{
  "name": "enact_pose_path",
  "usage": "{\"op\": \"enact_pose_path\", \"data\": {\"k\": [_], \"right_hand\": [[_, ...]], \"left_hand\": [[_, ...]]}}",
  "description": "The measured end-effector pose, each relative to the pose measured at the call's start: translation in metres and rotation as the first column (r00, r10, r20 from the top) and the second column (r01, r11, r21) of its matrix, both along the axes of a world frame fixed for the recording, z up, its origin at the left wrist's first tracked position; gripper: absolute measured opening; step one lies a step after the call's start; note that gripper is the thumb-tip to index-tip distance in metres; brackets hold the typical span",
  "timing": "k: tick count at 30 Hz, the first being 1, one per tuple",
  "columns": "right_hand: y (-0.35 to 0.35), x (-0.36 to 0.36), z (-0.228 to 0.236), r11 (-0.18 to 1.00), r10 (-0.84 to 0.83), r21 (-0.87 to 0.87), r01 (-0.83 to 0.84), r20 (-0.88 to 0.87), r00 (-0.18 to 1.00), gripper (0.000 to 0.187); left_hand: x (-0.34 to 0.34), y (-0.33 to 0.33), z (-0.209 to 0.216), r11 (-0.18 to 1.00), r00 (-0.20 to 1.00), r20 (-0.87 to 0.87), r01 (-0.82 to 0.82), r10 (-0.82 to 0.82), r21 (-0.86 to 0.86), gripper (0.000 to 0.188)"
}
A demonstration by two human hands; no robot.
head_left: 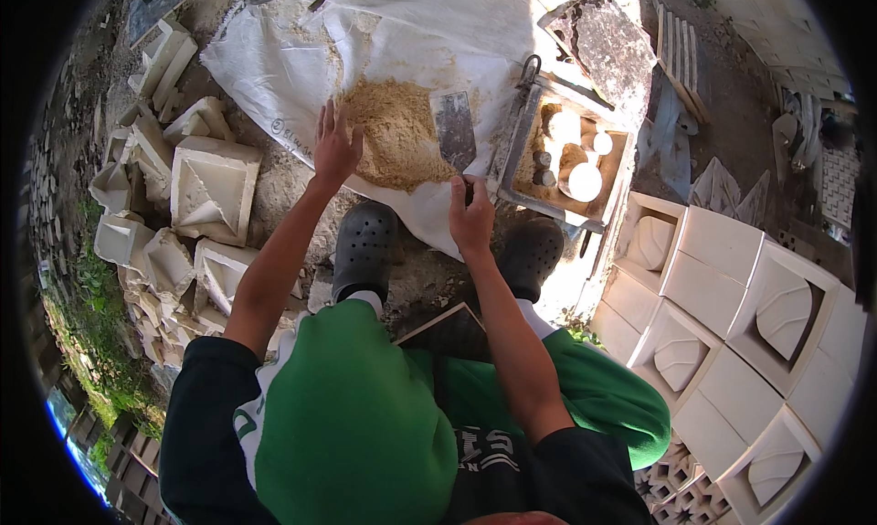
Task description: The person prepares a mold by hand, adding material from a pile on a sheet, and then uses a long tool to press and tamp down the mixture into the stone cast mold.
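My right hand is closed round the short dark handle of a flat trowel. Its grey rectangular blade points away from me, over the right side of a heap of tan, sandy powder. The heap lies on a white woven sheet. At the heap's left edge my left hand is open, fingers stretched forward and nothing in it. Whether its fingertips touch the sheet or powder, I cannot tell.
Right of the trowel stands a metal-framed mould box with pale round pieces inside. Cast cream blocks are stacked at the right; broken ones pile up at the left. My dark clogs rest near the sheet's edge.
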State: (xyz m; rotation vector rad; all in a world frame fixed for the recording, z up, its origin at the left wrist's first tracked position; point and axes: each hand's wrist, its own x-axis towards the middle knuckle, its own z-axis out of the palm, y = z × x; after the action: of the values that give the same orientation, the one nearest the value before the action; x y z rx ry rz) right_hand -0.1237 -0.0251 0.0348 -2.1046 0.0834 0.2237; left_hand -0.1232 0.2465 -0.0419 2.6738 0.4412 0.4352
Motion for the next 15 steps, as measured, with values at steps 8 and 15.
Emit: {"op": "enact_pose_path", "data": {"k": [8,15], "right_hand": [[0.047,0.015,-0.068,0.981,-0.068,-0.184,0.052,-0.081,0.994,0.042],[0.082,0.051,-0.075,0.978,0.129,-0.175,-0.115,0.070,0.989,0.035]], "left_hand": [[0.000,0.004,-0.035,0.984,0.979,-0.202,-0.044,0.008,-0.172,0.072],[0.025,-0.031,-0.028,0.917,0.977,-0.103,-0.213,0.189,-0.337,0.070]]}}
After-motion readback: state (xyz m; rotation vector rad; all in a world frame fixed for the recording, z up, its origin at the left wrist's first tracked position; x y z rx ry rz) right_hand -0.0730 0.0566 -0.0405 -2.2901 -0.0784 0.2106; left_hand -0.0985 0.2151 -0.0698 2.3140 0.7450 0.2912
